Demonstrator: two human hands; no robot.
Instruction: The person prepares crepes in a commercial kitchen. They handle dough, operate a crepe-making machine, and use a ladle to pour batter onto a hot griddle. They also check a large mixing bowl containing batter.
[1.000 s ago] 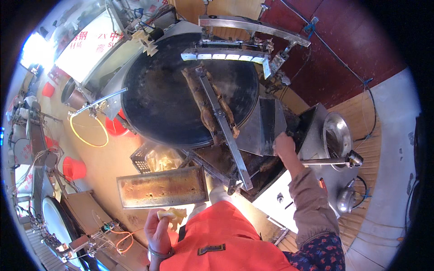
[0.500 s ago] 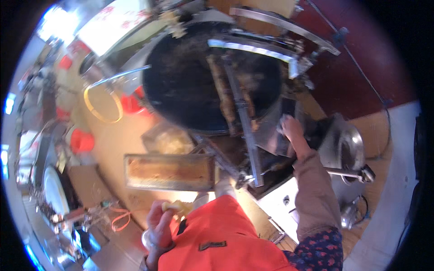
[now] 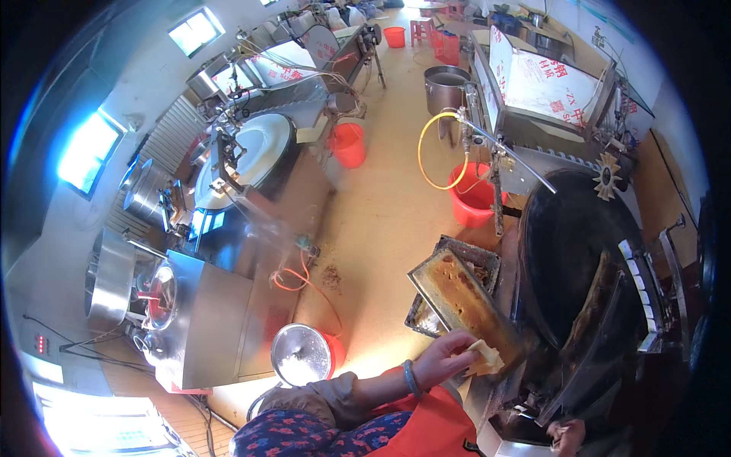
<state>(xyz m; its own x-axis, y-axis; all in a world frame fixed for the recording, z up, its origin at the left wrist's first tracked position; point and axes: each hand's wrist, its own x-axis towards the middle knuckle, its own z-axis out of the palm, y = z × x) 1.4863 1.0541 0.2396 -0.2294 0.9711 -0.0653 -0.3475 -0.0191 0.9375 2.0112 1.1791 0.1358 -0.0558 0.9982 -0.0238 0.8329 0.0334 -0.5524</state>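
While the left hand pinches a limp, pale yellow piece near one end of the brown-stained metal tray, the right hand shows low in the head view, its grip impossible to tell. The tray overlaps a dark crate, left of a round black griddle.

The person's left forearm is slanting from the lower edge toward the right and slightly upward, the left wrist keeping nearly in line with it. The left hand is pointing rightward, its thumb and fingers pinching. The right hand is showing low, near the bottom edge; shadow is hiding its exact finger pose.
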